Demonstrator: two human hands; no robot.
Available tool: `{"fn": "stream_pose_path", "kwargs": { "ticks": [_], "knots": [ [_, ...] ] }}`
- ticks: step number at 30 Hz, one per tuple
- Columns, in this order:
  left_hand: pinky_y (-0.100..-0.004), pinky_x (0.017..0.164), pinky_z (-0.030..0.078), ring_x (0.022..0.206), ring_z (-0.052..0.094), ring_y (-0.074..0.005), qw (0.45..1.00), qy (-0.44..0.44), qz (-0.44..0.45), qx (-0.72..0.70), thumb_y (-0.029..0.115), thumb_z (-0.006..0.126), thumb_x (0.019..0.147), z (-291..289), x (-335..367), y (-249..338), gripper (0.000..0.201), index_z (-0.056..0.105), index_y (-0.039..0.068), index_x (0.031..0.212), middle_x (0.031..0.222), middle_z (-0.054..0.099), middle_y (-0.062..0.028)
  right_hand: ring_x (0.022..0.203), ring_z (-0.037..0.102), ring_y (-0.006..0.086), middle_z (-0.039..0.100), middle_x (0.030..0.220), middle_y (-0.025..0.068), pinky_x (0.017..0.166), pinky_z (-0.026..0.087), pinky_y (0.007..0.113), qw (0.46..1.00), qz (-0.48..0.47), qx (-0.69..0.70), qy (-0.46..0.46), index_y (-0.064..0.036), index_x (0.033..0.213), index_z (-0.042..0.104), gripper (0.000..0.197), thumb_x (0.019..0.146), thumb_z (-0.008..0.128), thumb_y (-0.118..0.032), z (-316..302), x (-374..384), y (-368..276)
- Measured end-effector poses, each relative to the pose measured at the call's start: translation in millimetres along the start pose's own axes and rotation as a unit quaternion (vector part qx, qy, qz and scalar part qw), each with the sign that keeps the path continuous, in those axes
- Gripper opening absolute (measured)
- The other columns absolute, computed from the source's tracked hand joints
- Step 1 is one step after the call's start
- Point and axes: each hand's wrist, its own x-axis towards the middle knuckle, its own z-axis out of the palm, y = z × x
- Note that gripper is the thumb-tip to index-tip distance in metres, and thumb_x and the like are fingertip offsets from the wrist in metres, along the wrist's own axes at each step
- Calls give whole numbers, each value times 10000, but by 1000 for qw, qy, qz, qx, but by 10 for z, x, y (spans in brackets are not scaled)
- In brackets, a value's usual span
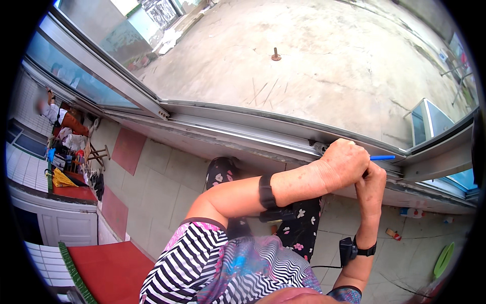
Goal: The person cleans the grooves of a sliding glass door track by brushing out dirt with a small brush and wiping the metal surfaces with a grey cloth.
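Note:
My left hand (345,161) is closed, its fingers curled over a slim blue stick (382,157) that pokes out to the right; what the stick belongs to is hidden. Pressed against it is my right hand (372,186), also closed, its fingertips out of sight behind the left. Both hands are over the right part of a metal sliding-window track (238,134). Just left of my left hand, a small dark grey lump (318,146) sits in the track; I cannot tell what it is.
A glass pane's frame (283,120) runs along the sill, with a concrete yard (329,61) beyond. Below are a tiled floor (157,187), a red-topped surface (106,263), a folding stool (97,153) and a green basin (443,261). Another person (63,116) is at far left.

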Motion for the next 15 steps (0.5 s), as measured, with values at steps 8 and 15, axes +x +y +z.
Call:
{"fn": "stream_pose_path", "kwargs": {
  "ticks": [8, 15],
  "knots": [
    [-421, 620, 565, 659, 712, -327, 999, 26, 3, -22, 165, 657, 782, 57, 117, 92, 156, 656, 14, 743, 688, 686, -167, 523, 463, 262, 560, 637, 213, 542, 424, 356, 999, 15, 48, 5, 59, 820, 600, 124, 843, 672, -39, -119, -12, 52],
    [-442, 602, 553, 657, 697, -345, 986, 134, -18, -96, 203, 581, 941, 176, 143, 85, 276, 653, -1, 770, 662, 658, -172, 552, 483, 157, 585, 655, 126, 544, 429, 309, 995, 15, 91, 38, 37, 969, 601, 91, 953, 600, -52, -127, 27, 69]
  ]
}}
